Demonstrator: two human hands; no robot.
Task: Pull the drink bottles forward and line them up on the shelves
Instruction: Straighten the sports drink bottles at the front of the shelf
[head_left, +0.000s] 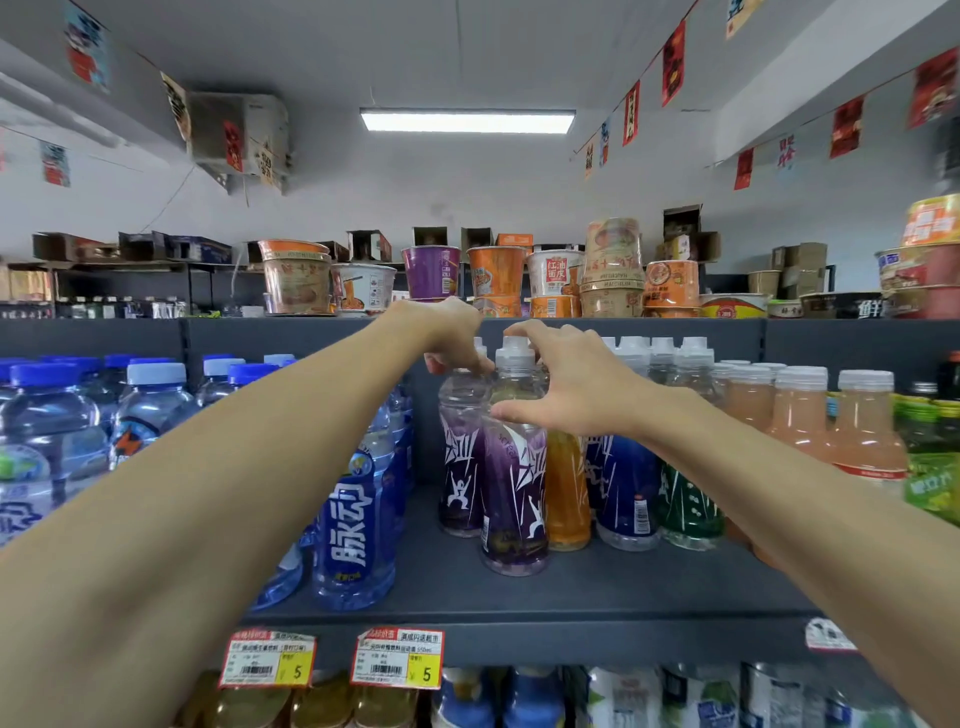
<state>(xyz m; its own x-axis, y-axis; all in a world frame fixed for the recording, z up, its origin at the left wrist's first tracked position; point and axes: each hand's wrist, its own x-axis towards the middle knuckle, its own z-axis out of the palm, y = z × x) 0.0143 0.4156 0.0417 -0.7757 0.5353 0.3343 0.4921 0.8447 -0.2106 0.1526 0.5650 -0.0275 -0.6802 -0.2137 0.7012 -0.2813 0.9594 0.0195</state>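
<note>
Two purple-labelled drink bottles stand on the dark shelf (519, 597). The front purple bottle (514, 493) has a white cap and sits nearest the shelf edge. My right hand (566, 384) curls round its neck and shoulder, thumb below, fingers over the cap. The rear purple bottle (460, 467) stands just behind and to its left. My left hand (447, 338) reaches in from above and grips its top. An orange bottle (566, 493), a blue bottle (626, 488) and a green bottle (688, 499) stand in a row to the right.
Blue-labelled bottles (353, 525) and water bottles (47, 431) fill the shelf's left part. Pink drinks (800, 415) stand at the right. Instant noodle cups (431, 270) crowd the shelf above. Price tags (397, 657) hang on the front edge, with more bottles below.
</note>
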